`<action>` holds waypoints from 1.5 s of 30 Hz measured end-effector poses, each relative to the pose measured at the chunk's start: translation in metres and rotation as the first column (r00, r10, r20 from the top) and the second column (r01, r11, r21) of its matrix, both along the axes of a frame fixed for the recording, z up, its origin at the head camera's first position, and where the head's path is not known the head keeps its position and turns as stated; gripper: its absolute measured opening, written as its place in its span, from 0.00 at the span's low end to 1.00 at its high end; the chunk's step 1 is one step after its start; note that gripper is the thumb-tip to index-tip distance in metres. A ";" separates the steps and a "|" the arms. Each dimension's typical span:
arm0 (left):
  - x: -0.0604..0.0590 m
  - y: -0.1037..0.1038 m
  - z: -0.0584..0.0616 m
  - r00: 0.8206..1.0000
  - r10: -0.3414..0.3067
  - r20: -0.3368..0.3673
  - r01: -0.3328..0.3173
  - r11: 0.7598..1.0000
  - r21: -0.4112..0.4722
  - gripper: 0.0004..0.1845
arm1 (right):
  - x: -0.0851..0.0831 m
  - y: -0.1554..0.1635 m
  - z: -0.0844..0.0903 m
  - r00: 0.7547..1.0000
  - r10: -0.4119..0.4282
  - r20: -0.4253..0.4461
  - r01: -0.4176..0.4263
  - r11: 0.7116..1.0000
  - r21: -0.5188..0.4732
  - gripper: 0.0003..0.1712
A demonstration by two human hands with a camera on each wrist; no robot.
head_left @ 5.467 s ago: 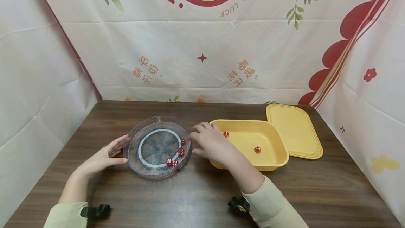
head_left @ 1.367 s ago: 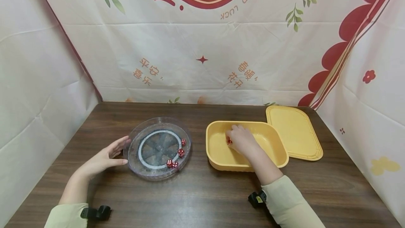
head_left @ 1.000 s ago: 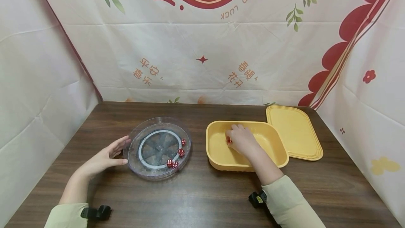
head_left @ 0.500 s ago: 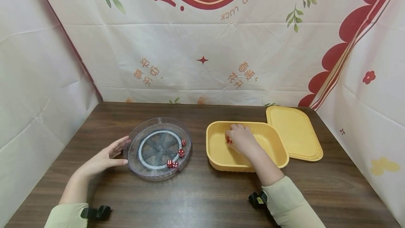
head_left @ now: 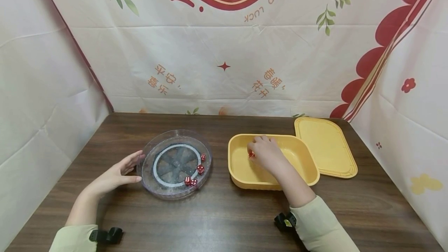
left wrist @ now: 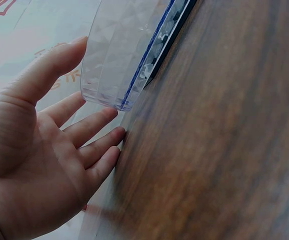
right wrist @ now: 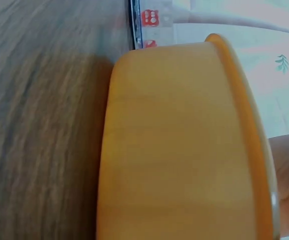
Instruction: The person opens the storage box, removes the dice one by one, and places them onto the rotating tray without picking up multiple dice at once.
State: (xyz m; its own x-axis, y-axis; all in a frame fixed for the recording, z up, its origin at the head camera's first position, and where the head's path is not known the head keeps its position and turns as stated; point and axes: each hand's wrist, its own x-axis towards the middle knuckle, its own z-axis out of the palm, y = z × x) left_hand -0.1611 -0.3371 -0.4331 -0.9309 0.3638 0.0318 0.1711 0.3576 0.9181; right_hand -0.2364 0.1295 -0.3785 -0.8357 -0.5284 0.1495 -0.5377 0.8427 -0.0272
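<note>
We see the right hand [head_left: 266, 154] reaching down into the yellow tub [head_left: 308, 166], its fingers curled together and pinching a small red die [head_left: 251, 154] at their tips, just above the tub's floor near its left wall; from the right wrist view only the tub's outer wall [right wrist: 174, 145] and a sliver of the hand show, so we cannot tell more of the pinch from there; the left hand [head_left: 113, 173] lies spread, fingers straight and relaxed, its fingertips touching the left rim of the clear round tray [head_left: 151, 147]; in the left wrist view the same spread hand [left wrist: 44, 150] has its thumb laid against the tray's faceted transparent wall [left wrist: 119, 55] and its other fingers resting by the table [left wrist: 224, 140]; inside the tray we count four red dice [head_left: 196, 171] gathered along its right and lower right edge, two of them touching each other at the bottom; the tray stands left of the tub, well apart from it, both flat on the dark wooden table [head_left: 217, 221]; the yellow lid [head_left: 325, 145] lies flat just behind and right of the tub, its near edge tucked against the tub's rim; a printed cloth backdrop [head_left: 224, 49] with red and green motifs closes in the table on three sides; pale green sleeves [head_left: 315, 224] cover both forearms
</note>
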 end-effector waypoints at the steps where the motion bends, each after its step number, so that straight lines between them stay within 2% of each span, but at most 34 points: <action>1: 0.000 0.000 0.000 1.000 0.003 -0.002 -0.003 1.000 -0.001 0.43 | 0.001 0.000 0.001 1.000 0.003 -0.003 -0.003 1.000 -0.002 0.09; 19: 0.000 0.000 0.000 1.000 0.007 0.002 -0.007 1.000 -0.008 0.43 | 0.008 -0.012 0.019 0.997 0.047 -0.067 -0.049 0.999 -0.022 0.07; 37: -0.001 0.000 -0.002 1.000 0.004 0.004 -0.004 1.000 0.008 0.43 | 0.015 -0.034 0.035 0.994 0.081 -0.068 -0.084 0.996 -0.034 0.05; 45: -0.001 0.000 -0.002 1.000 0.004 0.001 -0.004 1.000 0.004 0.43 | 0.016 -0.047 0.039 0.993 0.102 -0.056 -0.101 0.995 0.011 0.07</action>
State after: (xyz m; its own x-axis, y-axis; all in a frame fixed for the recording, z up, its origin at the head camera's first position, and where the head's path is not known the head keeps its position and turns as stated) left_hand -0.1617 -0.3375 -0.4354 -0.9324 0.3598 0.0327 0.1692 0.3548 0.9195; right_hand -0.2203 0.0826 -0.3391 -0.7679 -0.6115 0.1906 -0.6210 0.7837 0.0124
